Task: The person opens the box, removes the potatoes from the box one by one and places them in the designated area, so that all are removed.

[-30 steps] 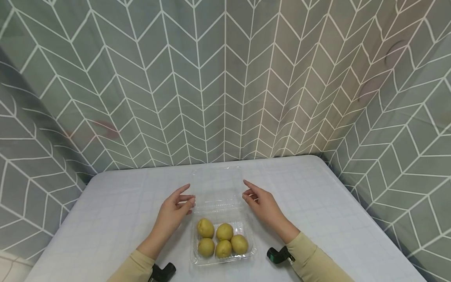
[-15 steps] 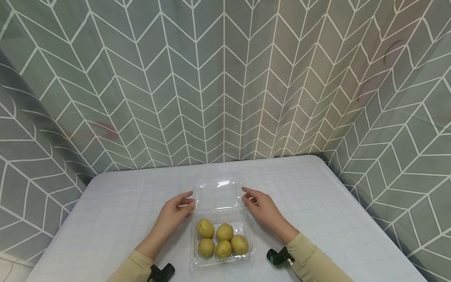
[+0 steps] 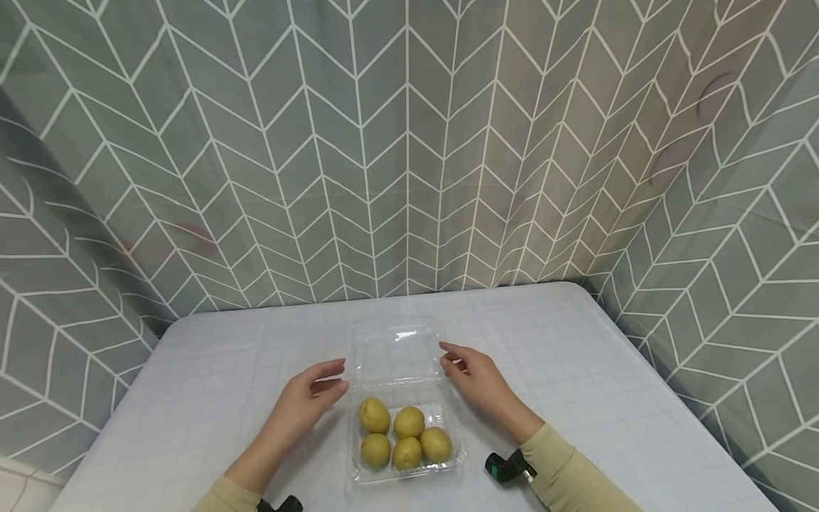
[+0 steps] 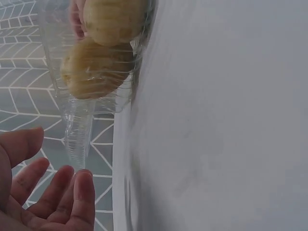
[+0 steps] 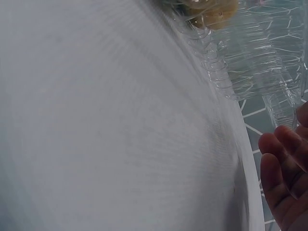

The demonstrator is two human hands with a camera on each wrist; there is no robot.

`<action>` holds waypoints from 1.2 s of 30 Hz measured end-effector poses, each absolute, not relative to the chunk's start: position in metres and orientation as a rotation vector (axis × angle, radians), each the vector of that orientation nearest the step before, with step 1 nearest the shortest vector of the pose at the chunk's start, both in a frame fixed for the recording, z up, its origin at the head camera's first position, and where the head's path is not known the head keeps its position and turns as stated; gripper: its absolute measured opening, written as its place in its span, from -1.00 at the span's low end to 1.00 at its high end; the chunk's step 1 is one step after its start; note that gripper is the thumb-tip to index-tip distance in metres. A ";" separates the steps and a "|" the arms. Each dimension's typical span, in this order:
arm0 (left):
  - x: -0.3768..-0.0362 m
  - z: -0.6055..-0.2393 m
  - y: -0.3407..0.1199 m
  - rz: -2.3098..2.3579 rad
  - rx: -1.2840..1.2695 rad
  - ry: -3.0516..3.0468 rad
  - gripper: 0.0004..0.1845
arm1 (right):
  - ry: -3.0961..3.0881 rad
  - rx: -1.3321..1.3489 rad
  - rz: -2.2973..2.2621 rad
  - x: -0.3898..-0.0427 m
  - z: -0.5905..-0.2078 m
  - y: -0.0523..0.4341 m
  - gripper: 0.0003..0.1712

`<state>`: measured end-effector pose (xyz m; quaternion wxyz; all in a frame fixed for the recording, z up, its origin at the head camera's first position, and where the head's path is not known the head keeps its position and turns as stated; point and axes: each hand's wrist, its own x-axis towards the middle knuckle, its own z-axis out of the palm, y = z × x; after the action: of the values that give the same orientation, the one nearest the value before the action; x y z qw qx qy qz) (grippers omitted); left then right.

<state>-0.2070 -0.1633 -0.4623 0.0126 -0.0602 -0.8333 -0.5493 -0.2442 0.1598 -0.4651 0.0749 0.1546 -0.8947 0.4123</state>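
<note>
A clear plastic clamshell container (image 3: pixel 406 479) holds several round yellow fruits (image 3: pixel 436 445) in its base. Its transparent lid (image 3: pixel 395 355) stands folded back on the far side. My left hand (image 3: pixel 307 398) is just left of the container, thumb and fingers apart, holding nothing. In the left wrist view, its fingers (image 4: pixel 83 192) spread below the lid's ridged side (image 4: pixel 78 130). My right hand (image 3: pixel 480 380) is at the lid's right edge, fingers loosely bent and fingertips right at the plastic. The right wrist view shows its fingers (image 5: pixel 273 175) close by the lid's end (image 5: pixel 281 108).
A white cloth covers the table (image 3: pixel 217 377). Behind and on both sides hangs a grey curtain (image 3: pixel 409 178) with white zigzag lines. Black wrist cameras (image 3: pixel 508 464) sit below the sleeves.
The lid has shifted nearer and changed its tilt, its glare now showing near the far end. My left hand has drawn back left and toward me; my right hand has barely moved.
</note>
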 end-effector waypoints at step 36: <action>-0.145 -0.464 -0.166 -2.100 -0.246 -2.633 -0.25 | -2.656 0.483 1.272 -0.241 -0.467 0.163 -0.60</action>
<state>-0.1450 -0.1656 -0.4644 -0.1176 -0.0723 -0.7744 -0.6175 -0.2406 0.1634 -0.4666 0.0786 0.1614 -0.8872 0.4251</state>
